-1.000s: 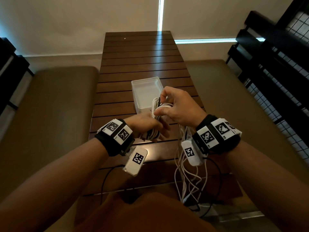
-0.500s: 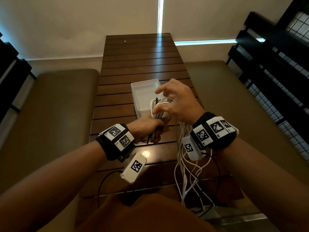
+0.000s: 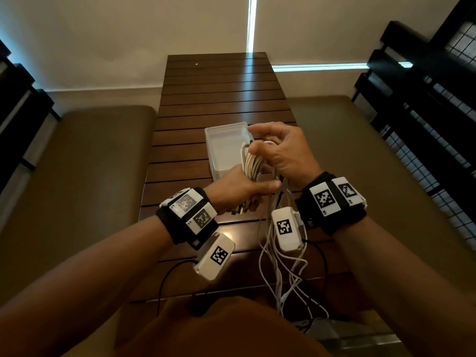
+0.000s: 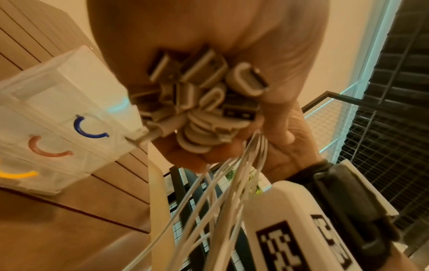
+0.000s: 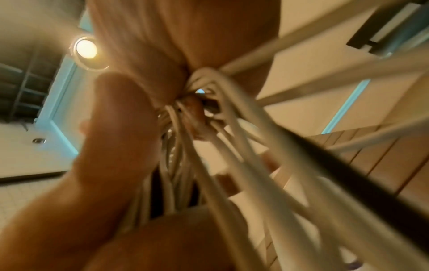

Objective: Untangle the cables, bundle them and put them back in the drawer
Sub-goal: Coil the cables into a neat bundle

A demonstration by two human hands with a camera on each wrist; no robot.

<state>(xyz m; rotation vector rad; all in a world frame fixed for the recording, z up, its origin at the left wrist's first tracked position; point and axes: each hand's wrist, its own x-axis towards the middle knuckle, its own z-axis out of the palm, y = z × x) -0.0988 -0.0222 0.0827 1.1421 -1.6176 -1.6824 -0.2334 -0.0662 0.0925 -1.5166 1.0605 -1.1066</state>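
Note:
A bundle of white cables [image 3: 253, 161] stands upright above the slatted wooden table [image 3: 219, 94]. My left hand [image 3: 244, 188] grips its lower part; several USB plugs [image 4: 202, 91] stick out of that fist. My right hand [image 3: 277, 153] pinches the cable loops [image 5: 209, 88] at the top, index finger raised. Loose cable tails [image 3: 280, 269] hang from the bundle past the table's near edge. A translucent white drawer unit [image 3: 226, 148] stands just behind the hands; its fronts carry blue, pink and yellow handles [image 4: 89, 128].
Padded benches [image 3: 77, 176] run along both sides of the table. Dark mesh railings [image 3: 425, 124] stand to the right. A thin black wire [image 3: 164, 282] trails over the table's near edge. The table's far half is bare wood.
My right hand has lifted and turned over the top of the bundle, carrying a cable loop round it. My left hand keeps its grip low on the bundle.

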